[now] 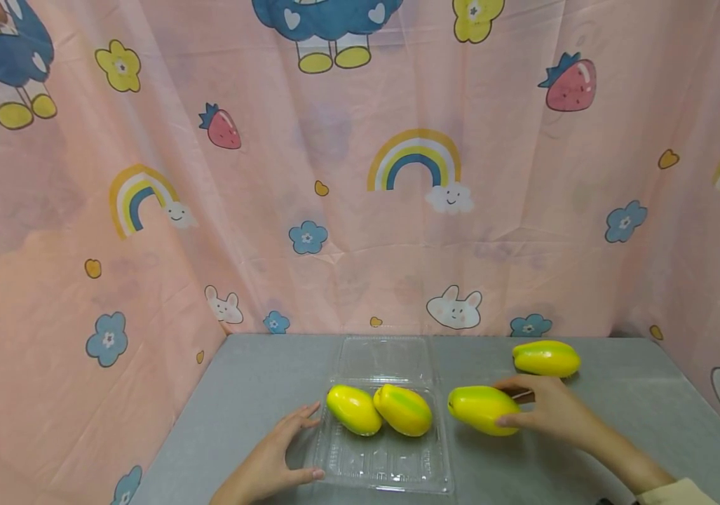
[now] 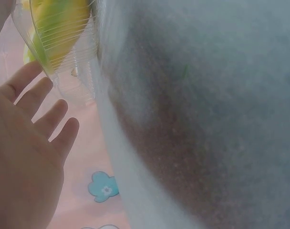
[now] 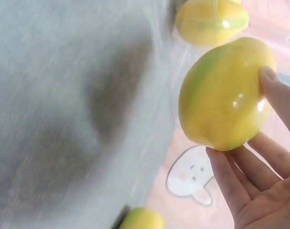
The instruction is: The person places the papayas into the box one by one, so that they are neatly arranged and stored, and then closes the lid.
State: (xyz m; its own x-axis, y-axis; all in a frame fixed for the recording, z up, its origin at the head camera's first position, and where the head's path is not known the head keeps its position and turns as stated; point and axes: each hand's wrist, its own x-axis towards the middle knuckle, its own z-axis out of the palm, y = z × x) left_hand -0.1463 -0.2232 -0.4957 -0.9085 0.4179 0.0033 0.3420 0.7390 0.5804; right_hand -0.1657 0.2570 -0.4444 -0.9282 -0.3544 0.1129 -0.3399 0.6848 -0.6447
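Observation:
My right hand (image 1: 545,410) grips a yellow-green papaya (image 1: 482,409) by its right end, thumb on the near side and fingers on the far side. In the right wrist view that papaya (image 3: 226,95) is held off the grey tabletop. A clear plastic clamshell box (image 1: 385,468) stands with its lid (image 1: 385,358) folded back. Two more papayas, one on the left (image 1: 355,410) and one on the right (image 1: 403,410), lie side by side in its far half. At the box's left side is my left hand (image 1: 274,449), fingers spread and fingertips right at the wall.
Another papaya (image 1: 547,358) lies on the grey table (image 1: 240,379) at the back right, behind my right hand. A pink curtain (image 1: 347,280) with cartoon prints hangs behind the table and along both sides.

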